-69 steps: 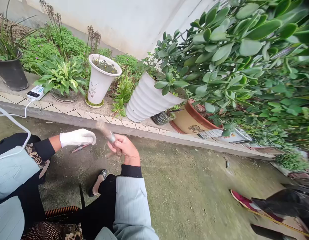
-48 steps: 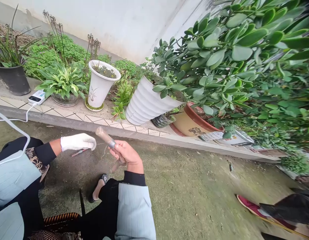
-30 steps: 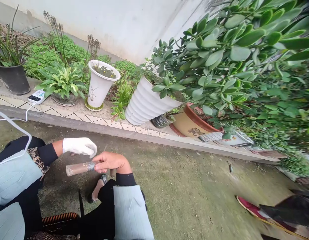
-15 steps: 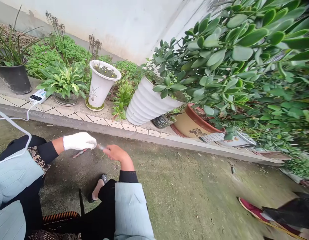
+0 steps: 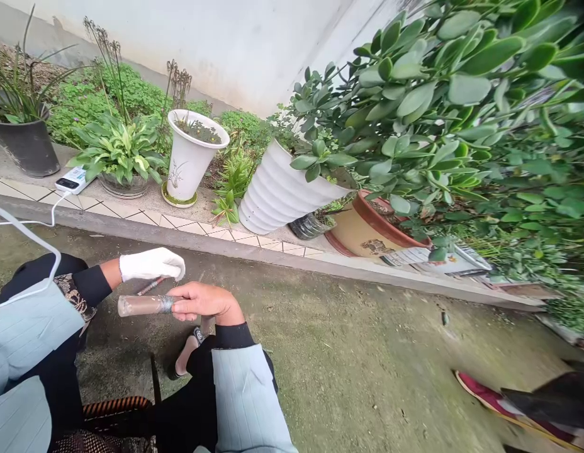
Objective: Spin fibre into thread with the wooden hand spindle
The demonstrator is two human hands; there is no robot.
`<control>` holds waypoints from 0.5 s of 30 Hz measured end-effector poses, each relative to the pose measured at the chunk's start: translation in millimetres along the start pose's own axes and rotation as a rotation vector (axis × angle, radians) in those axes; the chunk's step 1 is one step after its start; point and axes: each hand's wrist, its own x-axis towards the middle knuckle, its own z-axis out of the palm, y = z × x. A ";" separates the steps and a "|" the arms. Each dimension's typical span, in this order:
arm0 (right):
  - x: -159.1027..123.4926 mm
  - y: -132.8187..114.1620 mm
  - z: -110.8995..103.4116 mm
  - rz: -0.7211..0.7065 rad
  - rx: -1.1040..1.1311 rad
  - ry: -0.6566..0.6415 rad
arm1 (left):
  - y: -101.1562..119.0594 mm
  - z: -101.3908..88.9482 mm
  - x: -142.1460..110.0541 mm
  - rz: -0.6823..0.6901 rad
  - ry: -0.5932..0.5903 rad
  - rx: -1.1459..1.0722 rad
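Observation:
My left hand (image 5: 153,264), in a white glove, is closed with its fingers curled down. A thin reddish-grey rod (image 5: 151,285) sticks out below the glove and seems to be in its grip. My right hand (image 5: 202,301) is bare and wrapped round a brown, film-covered stick (image 5: 141,306) with silvery wire wound about it near my fingers. The stick lies nearly level, its free end pointing left, beneath the gloved hand. Another brown length shows under my right palm; how it joins the stick is hidden.
Along a tiled ledge (image 5: 176,221) stand a white pot (image 5: 190,160), a ribbed white pot (image 5: 282,192) and a tan pot (image 5: 362,229) with plants. A white device (image 5: 73,181) with a cable lies at left. Another person's red shoe (image 5: 485,397) is at lower right.
My right hand has swung the stick back and forth: it pointed up-left first, then left, then up near the glove, and now left again. The gloved hand has stayed nearly in place.

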 end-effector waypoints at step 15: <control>-11.5 29.0 -32.5 0.468 -0.336 0.905 | -6.9 0.7 1.3 0.103 0.020 0.533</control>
